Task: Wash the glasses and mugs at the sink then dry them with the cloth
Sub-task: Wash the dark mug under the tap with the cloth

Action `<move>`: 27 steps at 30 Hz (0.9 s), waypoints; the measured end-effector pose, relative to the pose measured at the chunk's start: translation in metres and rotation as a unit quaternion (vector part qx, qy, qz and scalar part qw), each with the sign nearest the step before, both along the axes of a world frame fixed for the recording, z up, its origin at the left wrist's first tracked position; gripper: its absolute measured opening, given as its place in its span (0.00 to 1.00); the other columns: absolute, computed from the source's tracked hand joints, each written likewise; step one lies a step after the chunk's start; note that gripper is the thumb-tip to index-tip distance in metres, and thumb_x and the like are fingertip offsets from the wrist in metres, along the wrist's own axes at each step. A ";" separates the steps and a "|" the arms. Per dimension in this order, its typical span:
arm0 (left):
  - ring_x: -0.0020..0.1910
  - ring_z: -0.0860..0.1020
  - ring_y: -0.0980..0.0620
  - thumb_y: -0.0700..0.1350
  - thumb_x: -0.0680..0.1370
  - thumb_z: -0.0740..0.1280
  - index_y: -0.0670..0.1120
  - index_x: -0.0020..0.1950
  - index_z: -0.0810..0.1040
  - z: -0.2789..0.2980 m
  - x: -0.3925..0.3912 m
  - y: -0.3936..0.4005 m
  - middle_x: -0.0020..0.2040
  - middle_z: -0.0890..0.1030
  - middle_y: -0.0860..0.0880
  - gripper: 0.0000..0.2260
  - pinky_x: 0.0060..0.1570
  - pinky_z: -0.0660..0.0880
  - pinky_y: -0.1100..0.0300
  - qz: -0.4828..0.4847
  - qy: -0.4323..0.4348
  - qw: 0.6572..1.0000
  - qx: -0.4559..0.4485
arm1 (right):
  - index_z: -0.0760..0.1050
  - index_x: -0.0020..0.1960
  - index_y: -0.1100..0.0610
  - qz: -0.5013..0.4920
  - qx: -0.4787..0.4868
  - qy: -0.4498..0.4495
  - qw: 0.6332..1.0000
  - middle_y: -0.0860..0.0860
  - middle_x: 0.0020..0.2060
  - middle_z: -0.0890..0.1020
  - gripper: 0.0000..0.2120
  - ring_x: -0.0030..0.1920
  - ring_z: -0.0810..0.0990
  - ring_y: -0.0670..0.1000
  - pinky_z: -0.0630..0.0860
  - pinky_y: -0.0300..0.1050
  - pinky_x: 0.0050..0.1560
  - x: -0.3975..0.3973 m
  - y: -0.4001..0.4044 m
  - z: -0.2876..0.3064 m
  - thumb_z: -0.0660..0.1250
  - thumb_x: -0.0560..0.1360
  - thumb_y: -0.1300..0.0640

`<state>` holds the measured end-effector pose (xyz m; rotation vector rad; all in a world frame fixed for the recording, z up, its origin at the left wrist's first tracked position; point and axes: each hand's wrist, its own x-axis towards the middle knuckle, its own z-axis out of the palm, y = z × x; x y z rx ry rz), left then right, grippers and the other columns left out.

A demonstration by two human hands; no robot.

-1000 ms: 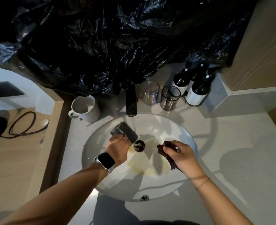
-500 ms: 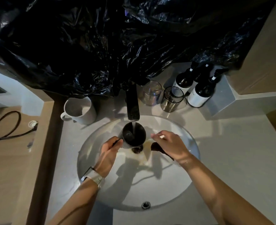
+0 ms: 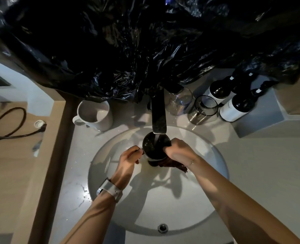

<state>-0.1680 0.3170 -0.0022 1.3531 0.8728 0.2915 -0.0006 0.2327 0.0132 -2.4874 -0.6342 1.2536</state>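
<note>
Mugs: two. One black mug [image 3: 155, 148] sits between the left hand [image 3: 128, 160] and the right hand [image 3: 178, 149]; one white mug [image 3: 95, 115] stands beyond the left hand. Glasses: two, a clear glass [image 3: 180, 102] and a dark-rimmed glass [image 3: 203, 110], both beyond the right hand. Dark bottles with white labels: at least two, the nearer bottle [image 3: 237, 107] and the farther bottle [image 3: 219, 90], further to the right; a third may stand between them, but this cannot be confirmed. Cloths: one dark cloth [image 3: 172, 163] under the right hand. Faucets: one black faucet [image 3: 158, 113].

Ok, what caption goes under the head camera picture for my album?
Left hand holds a dark mug under the running tap while the right hand wipes it with a cloth.
</note>
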 end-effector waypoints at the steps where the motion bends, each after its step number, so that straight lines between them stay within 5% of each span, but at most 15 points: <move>1: 0.29 0.67 0.61 0.37 0.78 0.64 0.39 0.38 0.74 -0.002 -0.001 0.000 0.32 0.70 0.48 0.09 0.32 0.65 0.71 0.000 0.006 1.000 -0.003 | 0.74 0.48 0.59 0.002 0.001 0.002 1.000 0.57 0.44 0.80 0.06 0.50 0.80 0.59 0.70 0.43 0.42 0.000 0.001 -0.001 0.63 0.75 0.56; 3: 0.30 0.68 0.61 0.34 0.79 0.63 0.40 0.38 0.74 -0.005 -0.002 0.001 0.33 0.71 0.49 0.10 0.32 0.65 0.72 -0.001 0.009 1.000 -0.001 | 0.73 0.49 0.59 0.007 -0.003 0.008 1.000 0.55 0.43 0.78 0.05 0.49 0.79 0.58 0.70 0.41 0.41 0.001 0.002 0.001 0.63 0.76 0.57; 7: 0.34 0.72 0.60 0.48 0.74 0.64 0.43 0.44 0.77 -0.012 -0.006 0.005 0.39 0.77 0.53 0.09 0.37 0.70 0.69 0.028 -0.003 1.000 -0.005 | 0.72 0.48 0.60 -0.023 0.001 0.040 0.999 0.54 0.42 0.76 0.03 0.44 0.76 0.54 0.68 0.38 0.32 0.001 0.003 0.004 0.62 0.76 0.61; 10: 0.40 0.75 0.56 0.52 0.74 0.64 0.51 0.52 0.77 -0.020 -0.011 0.009 0.47 0.78 0.51 0.09 0.40 0.72 0.65 0.115 -0.013 0.992 -0.042 | 0.70 0.40 0.58 -0.089 0.015 0.123 0.988 0.52 0.33 0.76 0.09 0.27 0.77 0.45 0.70 0.31 0.24 -0.001 0.003 0.013 0.60 0.79 0.63; 13: 0.58 0.77 0.47 0.54 0.76 0.60 0.53 0.62 0.77 -0.023 -0.012 0.012 0.60 0.80 0.51 0.17 0.54 0.73 0.51 0.080 -0.010 0.995 -0.059 | 0.76 0.43 0.63 -0.120 0.028 0.157 0.980 0.56 0.35 0.80 0.07 0.34 0.79 0.54 0.74 0.40 0.36 0.000 0.003 0.007 0.64 0.75 0.59; 15: 0.64 0.76 0.46 0.59 0.75 0.63 0.49 0.69 0.72 -0.018 -0.009 0.010 0.66 0.78 0.47 0.25 0.64 0.73 0.46 0.017 -0.050 0.988 -0.144 | 0.81 0.46 0.66 -0.142 0.034 0.199 0.969 0.61 0.42 0.85 0.14 0.45 0.84 0.60 0.80 0.52 0.54 0.002 0.001 0.003 0.66 0.70 0.54; 19: 0.64 0.78 0.50 0.66 0.60 0.79 0.50 0.73 0.66 -0.016 -0.001 0.010 0.67 0.78 0.47 0.48 0.56 0.77 0.60 -0.054 -0.087 0.961 -0.255 | 0.82 0.53 0.66 -0.188 0.022 0.271 0.944 0.64 0.50 0.84 0.18 0.54 0.83 0.64 0.76 0.59 0.62 -0.003 -0.005 0.014 0.63 0.73 0.54; 22: 0.65 0.78 0.46 0.63 0.63 0.79 0.45 0.74 0.67 -0.012 0.009 0.005 0.66 0.79 0.43 0.46 0.56 0.78 0.60 -0.015 -0.115 0.948 -0.295 | 0.81 0.56 0.65 -0.209 0.050 0.308 0.927 0.63 0.52 0.84 0.18 0.54 0.83 0.63 0.81 0.53 0.53 -0.007 -0.013 0.014 0.63 0.77 0.52; 24: 0.65 0.78 0.44 0.63 0.72 0.69 0.42 0.73 0.70 -0.010 0.019 0.002 0.65 0.79 0.41 0.36 0.59 0.78 0.56 0.013 -0.114 0.947 -0.301 | 0.82 0.54 0.65 -0.221 0.076 0.331 0.914 0.62 0.49 0.85 0.19 0.49 0.85 0.60 0.82 0.46 0.43 -0.010 -0.016 0.020 0.63 0.79 0.49; 27: 0.64 0.79 0.42 0.62 0.79 0.59 0.44 0.71 0.71 -0.013 0.023 0.001 0.65 0.80 0.40 0.29 0.62 0.75 0.48 0.031 -0.081 0.961 -0.262 | 0.85 0.47 0.60 -0.198 0.086 0.308 0.927 0.58 0.44 0.86 0.22 0.46 0.86 0.57 0.79 0.51 0.57 -0.012 -0.032 0.025 0.62 0.77 0.43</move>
